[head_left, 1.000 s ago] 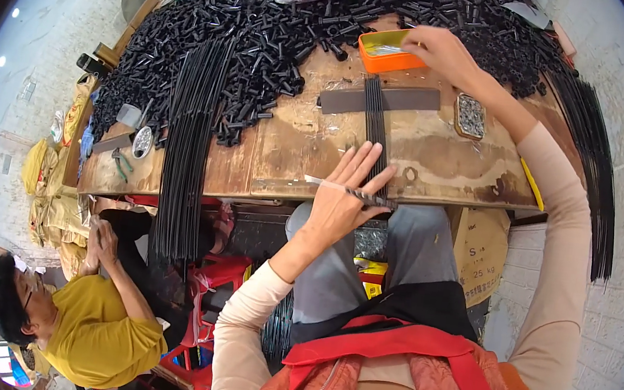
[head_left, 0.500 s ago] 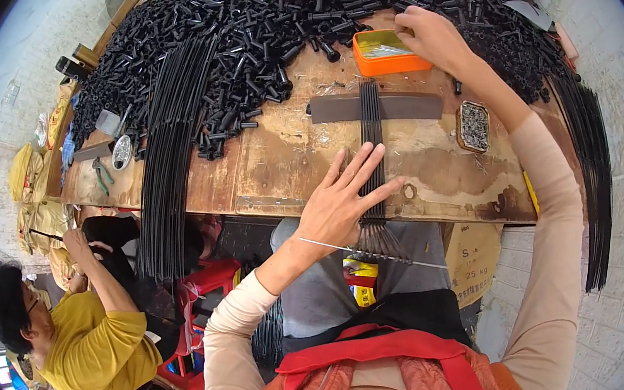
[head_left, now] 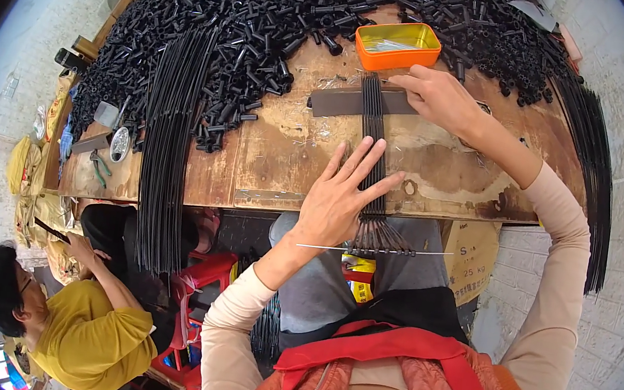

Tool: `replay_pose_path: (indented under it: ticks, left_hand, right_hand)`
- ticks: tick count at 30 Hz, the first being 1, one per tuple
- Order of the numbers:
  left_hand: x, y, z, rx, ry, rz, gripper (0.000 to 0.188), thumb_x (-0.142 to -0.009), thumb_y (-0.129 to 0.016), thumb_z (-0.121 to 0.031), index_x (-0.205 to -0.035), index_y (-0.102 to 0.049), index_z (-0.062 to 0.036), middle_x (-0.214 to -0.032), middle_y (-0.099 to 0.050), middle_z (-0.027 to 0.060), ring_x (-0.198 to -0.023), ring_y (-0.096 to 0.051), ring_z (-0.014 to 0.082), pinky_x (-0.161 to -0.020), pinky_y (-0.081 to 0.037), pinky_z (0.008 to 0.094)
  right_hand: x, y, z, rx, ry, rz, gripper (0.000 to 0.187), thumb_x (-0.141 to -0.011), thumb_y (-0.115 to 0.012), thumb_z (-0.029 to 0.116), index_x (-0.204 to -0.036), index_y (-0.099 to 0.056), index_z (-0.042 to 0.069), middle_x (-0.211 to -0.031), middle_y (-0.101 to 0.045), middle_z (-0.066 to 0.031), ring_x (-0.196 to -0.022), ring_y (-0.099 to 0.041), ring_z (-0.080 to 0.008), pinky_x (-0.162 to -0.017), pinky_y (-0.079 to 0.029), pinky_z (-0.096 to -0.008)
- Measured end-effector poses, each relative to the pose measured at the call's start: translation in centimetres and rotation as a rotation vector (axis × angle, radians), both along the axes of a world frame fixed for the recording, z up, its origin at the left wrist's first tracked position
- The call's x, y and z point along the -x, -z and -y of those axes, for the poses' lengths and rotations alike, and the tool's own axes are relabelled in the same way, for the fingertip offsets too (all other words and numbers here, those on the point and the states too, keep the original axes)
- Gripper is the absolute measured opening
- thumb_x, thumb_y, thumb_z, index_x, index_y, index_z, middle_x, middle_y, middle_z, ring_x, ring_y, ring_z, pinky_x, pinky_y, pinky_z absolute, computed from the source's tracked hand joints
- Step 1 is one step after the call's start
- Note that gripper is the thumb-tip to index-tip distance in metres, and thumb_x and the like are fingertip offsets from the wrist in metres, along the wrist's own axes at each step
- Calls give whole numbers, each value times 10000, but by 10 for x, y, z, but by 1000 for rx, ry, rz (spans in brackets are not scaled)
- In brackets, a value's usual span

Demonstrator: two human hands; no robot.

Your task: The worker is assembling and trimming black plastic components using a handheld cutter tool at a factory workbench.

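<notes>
My left hand (head_left: 337, 207) lies flat with fingers spread over a row of thin black rods (head_left: 371, 109). The rods run across a dark flat bar (head_left: 335, 104) on the table. Below the table edge, their near ends fan out along a thin metal rod (head_left: 431, 254), which passes by my left wrist. My right hand (head_left: 448, 104) hovers by the rods' far ends, thumb and fingers drawn together; whatever they pinch is too small to make out. Just beyond it stands an orange tin (head_left: 398, 61) with thin metal pins (head_left: 386, 46) inside.
Black tubular pieces (head_left: 253, 40) are heaped along the table's far side. Bundles of long black rods hang over the edge at left (head_left: 168, 146) and right (head_left: 592, 167). Pliers (head_left: 101, 169) lie at the left. A person in a yellow top (head_left: 89, 331) sits at lower left.
My right hand has moved from the orange tin toward me, to the far ends of the rods. My left hand stays spread on them. The seated person's arms have shifted slightly.
</notes>
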State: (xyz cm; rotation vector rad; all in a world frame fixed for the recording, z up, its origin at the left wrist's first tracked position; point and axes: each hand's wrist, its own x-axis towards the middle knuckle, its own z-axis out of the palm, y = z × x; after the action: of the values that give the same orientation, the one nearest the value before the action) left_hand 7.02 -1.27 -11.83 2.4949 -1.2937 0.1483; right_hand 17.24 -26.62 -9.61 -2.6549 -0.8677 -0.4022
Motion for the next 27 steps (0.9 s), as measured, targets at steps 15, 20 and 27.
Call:
replay_pose_path:
  ticks: [15, 20, 27]
  left_hand:
    - [0, 0, 0, -16, -2, 12, 836, -637, -665, -90, -1422, -443, -271, -1557, -268, 144, -1448, -245, 305, -1173, -218, 476]
    - [-2, 4, 1, -32, 18, 58, 721, -803, -593, -577, -1439, -434, -275, -1543, -281, 162, -1443, -240, 328, -1176, -198, 487]
    - [-3, 5, -1, -33, 13, 81, 734, -779, -652, -521, -1434, -440, -266, -1548, -269, 164, -1443, -240, 331, -1173, -215, 484]
  right_hand:
    - [-15, 5, -2, 24, -40, 79, 253, -819, -607, 27, -1068, -655, 40, -869, -602, -127, -839, -628, -327, -730, -510, -406]
    - [-25, 7, -9, -102, -93, 74, 169, -846, -642, 90, -998, -637, 16, -899, -628, -118, -865, -633, -313, -747, -511, -392]
    - [-16, 4, -1, -74, -46, 182, 157, -838, -647, 93, -968, -614, 12, -902, -633, -120, -873, -631, -321, -760, -509, -393]
